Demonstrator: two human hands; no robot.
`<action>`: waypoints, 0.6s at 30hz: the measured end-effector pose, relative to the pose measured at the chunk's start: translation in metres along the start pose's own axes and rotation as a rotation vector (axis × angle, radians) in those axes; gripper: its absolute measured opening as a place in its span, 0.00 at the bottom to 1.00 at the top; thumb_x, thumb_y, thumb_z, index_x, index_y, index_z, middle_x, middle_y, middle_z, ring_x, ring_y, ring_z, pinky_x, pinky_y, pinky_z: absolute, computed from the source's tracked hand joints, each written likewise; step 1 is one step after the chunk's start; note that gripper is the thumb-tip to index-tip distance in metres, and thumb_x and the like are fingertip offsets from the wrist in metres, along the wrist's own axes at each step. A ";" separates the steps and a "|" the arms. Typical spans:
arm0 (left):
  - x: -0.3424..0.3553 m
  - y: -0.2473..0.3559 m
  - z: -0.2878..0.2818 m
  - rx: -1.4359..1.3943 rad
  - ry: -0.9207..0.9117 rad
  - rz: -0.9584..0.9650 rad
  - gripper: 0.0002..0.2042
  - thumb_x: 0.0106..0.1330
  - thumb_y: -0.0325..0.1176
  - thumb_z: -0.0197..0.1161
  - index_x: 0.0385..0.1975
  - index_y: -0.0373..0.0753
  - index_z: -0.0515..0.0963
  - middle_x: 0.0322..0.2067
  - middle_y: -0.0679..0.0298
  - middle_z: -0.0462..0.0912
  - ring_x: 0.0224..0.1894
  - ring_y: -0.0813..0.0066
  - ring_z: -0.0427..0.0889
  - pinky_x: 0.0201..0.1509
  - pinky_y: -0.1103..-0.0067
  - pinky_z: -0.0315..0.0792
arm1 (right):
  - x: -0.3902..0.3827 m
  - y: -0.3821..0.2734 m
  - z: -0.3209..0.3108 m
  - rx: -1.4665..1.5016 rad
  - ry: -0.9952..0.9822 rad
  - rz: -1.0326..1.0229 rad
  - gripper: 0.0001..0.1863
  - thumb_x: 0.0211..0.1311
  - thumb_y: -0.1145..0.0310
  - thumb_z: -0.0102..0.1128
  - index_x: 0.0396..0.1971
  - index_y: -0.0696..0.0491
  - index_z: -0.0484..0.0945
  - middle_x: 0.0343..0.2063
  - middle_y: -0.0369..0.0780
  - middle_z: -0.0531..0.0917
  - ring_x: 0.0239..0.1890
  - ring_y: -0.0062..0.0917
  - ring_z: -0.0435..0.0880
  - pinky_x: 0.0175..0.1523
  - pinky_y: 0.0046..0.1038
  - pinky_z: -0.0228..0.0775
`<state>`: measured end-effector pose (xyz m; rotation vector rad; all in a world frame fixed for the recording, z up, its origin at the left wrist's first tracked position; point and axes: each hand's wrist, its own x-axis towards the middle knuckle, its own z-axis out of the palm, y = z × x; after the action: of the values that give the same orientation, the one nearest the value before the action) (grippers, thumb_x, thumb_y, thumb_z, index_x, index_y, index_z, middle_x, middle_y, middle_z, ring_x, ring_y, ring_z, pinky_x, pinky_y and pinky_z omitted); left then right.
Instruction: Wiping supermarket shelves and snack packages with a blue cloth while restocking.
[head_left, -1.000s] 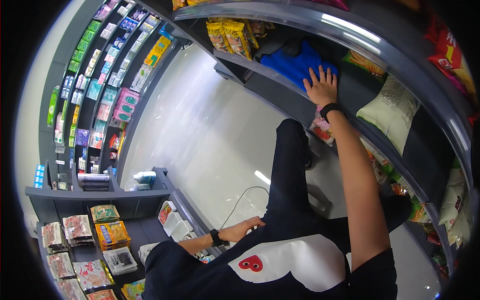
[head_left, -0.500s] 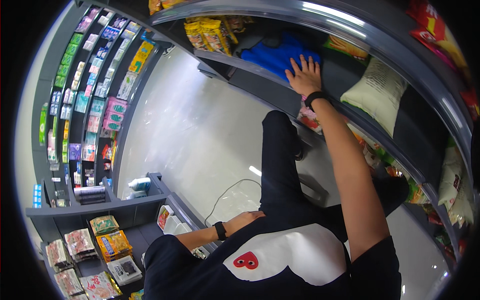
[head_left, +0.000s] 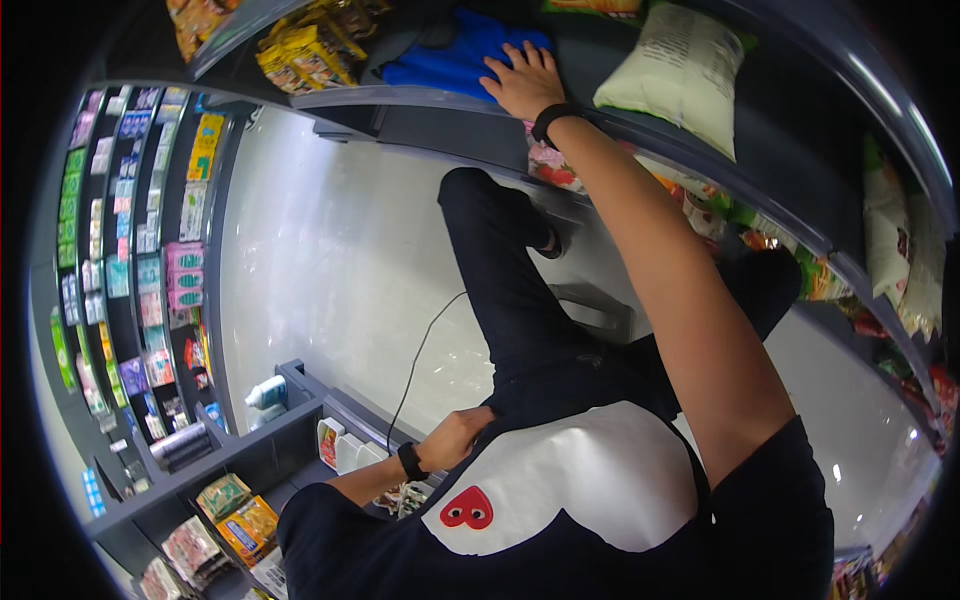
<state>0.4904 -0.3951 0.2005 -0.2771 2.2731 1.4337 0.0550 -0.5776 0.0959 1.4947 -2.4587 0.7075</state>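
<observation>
On the shelf [head_left: 590,90] at the upper middle lies a crumpled blue cloth [head_left: 440,62] with a dark patch behind it. My right hand [head_left: 528,84] rests flat on its right end, fingers spread, palm down. Right of this hand is a puffed pale bag [head_left: 675,75] with green edges; to the left, several yellow packets [head_left: 305,55] lie on the same shelf. My left hand [head_left: 455,440] is at my waist against the dark trousers, its fingers curled. Their tips are hidden, so I cannot make out whether they hold anything.
Lower shelves under the cloth hold colourful bags [head_left: 690,195]. A low shelf unit with food packs [head_left: 245,525] stands at lower left, and a wall shelf of packaged goods [head_left: 185,270] at far left. A dark cable [head_left: 415,355] runs over the pale floor. A stool [head_left: 595,310] shows beneath me.
My view has turned, so the shelf sits higher and further left. The right hand stays on the blue cloth. My left hand's fingers, flatter before, now look more curled at the waist.
</observation>
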 end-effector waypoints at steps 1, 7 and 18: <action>0.004 -0.004 0.001 -0.065 -0.003 -0.066 0.14 0.54 0.24 0.56 0.41 0.31 0.70 0.37 0.48 0.75 0.41 0.47 0.75 0.44 0.68 0.72 | 0.001 0.002 -0.003 0.020 0.023 -0.011 0.23 0.67 0.48 0.42 0.57 0.41 0.72 0.63 0.40 0.65 0.67 0.40 0.56 0.70 0.44 0.39; 0.036 -0.022 -0.049 0.008 -0.272 0.073 0.21 0.55 0.26 0.65 0.50 0.35 0.69 0.49 0.56 0.73 0.51 0.62 0.73 0.56 0.73 0.67 | -0.012 0.000 -0.034 0.315 0.092 0.081 0.04 0.57 0.68 0.55 0.32 0.47 0.78 0.40 0.37 0.82 0.48 0.34 0.75 0.50 0.39 0.62; 0.199 -0.049 -0.217 0.165 0.918 0.320 0.23 0.56 0.23 0.63 0.52 0.33 0.67 0.48 0.54 0.73 0.49 0.63 0.74 0.49 0.73 0.70 | -0.102 -0.055 -0.195 1.068 0.799 0.146 0.04 0.63 0.72 0.54 0.30 0.56 0.72 0.25 0.47 0.79 0.27 0.44 0.79 0.30 0.37 0.69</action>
<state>0.2785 -0.5984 0.1493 -0.6467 3.2746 1.4230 0.1344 -0.4245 0.2432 0.8626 -1.5584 2.3128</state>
